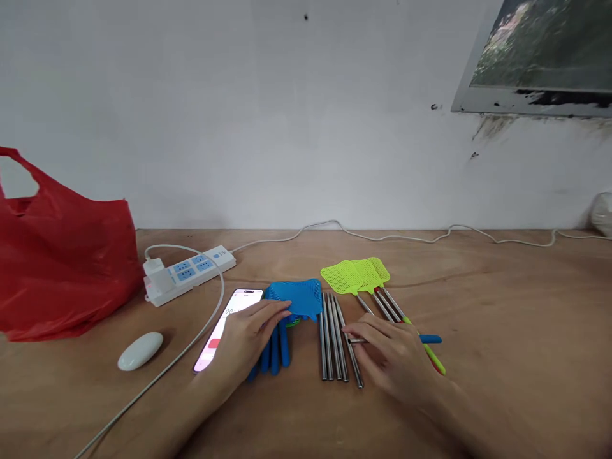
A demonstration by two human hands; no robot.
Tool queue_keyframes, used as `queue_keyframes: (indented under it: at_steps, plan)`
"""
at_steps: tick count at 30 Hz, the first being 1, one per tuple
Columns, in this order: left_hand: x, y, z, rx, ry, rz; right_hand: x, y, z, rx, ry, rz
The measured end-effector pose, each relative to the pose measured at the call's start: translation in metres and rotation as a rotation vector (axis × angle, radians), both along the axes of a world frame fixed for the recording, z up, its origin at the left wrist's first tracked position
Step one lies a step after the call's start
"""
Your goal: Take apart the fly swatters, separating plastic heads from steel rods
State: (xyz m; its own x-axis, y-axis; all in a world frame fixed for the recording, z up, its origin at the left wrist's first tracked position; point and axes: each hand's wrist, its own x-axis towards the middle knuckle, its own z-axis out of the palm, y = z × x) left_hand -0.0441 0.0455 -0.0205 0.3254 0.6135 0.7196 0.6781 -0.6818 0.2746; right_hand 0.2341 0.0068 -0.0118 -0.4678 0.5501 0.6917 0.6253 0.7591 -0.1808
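Observation:
My left hand [261, 328] pinches the lower edge of a blue fly swatter head [299, 296], above several blue handles [274, 350] lying side by side. In my right hand [389, 350] is a metal rod with a blue handle [431, 339], held roughly level, its bare end pointing left. Between the hands, several bare metal rods [333, 338] lie in a row. Behind my right hand are yellow-green fly swatters [345, 278] on metal rods, overlapping in a fan. A bit of green shows under the blue heads, mostly hidden.
Left of my left hand lies a lit phone [246, 298], with a white mouse [140, 351] farther left. A white power strip [191, 274] stands behind, its cable [382, 238] running along the wall. At far left is a red bag [71, 261].

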Motion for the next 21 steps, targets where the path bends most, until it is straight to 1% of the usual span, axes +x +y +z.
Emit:
queue_keyframes:
  at_steps: [5, 8, 13, 15, 17, 19, 21]
  plan:
    - [-0.003, 0.008, 0.001, -0.129, 0.073, 0.149, 0.0, 0.002, -0.006, -0.029, -0.011, -0.009]
    - [-0.002, 0.008, 0.001, -0.197, 0.11, 0.184, -0.001, 0.002, -0.008, -0.027, -0.012, -0.012]
    - [0.001, 0.006, 0.003, -0.187, 0.163, 0.227, 0.0, -0.001, 0.0, 0.017, 0.072, 0.043]
    - [0.001, 0.004, 0.004, -0.172, 0.177, 0.222, 0.007, -0.003, 0.002, 0.078, 0.154, 0.087]
    - [0.001, 0.002, 0.006, -0.171, 0.18, 0.202, 0.017, -0.003, 0.0, 0.164, 0.295, 0.158]
    - [0.002, 0.0, 0.007, -0.188, 0.18, 0.166, 0.024, -0.002, -0.005, 0.247, 0.467, 0.277]
    - [0.003, -0.002, 0.007, -0.207, 0.181, 0.119, 0.025, 0.0, -0.01, 0.198, 0.568, 0.313]
